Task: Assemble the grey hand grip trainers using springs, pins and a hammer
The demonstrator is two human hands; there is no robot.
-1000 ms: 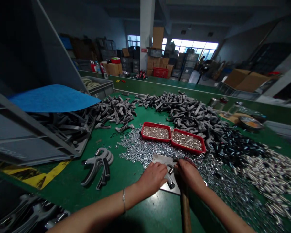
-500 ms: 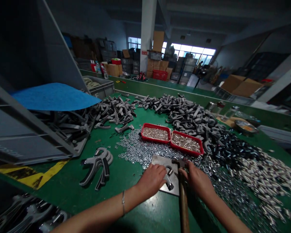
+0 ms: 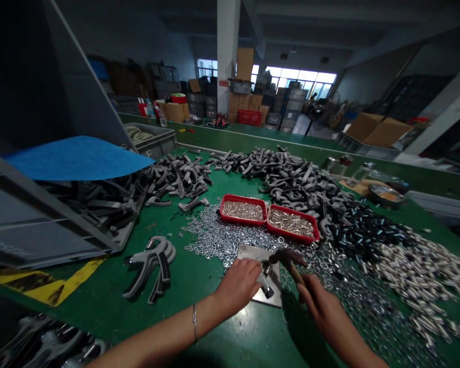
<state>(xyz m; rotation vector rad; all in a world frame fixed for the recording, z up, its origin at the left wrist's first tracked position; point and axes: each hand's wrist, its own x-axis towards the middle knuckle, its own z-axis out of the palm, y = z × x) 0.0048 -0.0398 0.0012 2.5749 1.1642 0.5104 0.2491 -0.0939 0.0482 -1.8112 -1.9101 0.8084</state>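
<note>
My left hand [image 3: 237,287] is closed on a grey lever handle with a metal end [image 3: 267,290], pressing it against a flat metal plate [image 3: 249,251]. Most of that handle is hidden under my fingers. In my right hand [image 3: 322,301] is a hammer [image 3: 286,256], gripped by its wooden shaft. The hammer's dark head is over the plate's upper right corner, close to the held part; whether they touch I cannot tell. Small metal rings [image 3: 210,235] are strewn behind and around the plate.
Two red trays [image 3: 243,222] of small metal pins stand behind the plate. Grey handles [image 3: 291,174] form a long heap at the back, and several finished-looking ones [image 3: 153,266] lie left. Black pieces [image 3: 362,230] and metal cylinders [image 3: 410,271] spread right. A grey crate [image 3: 61,225] stands left.
The hammer's shaft pointed toward me beside the plate; now my right hand grips it, and the head has swung across over the plate. My left hand stays on the handle.
</note>
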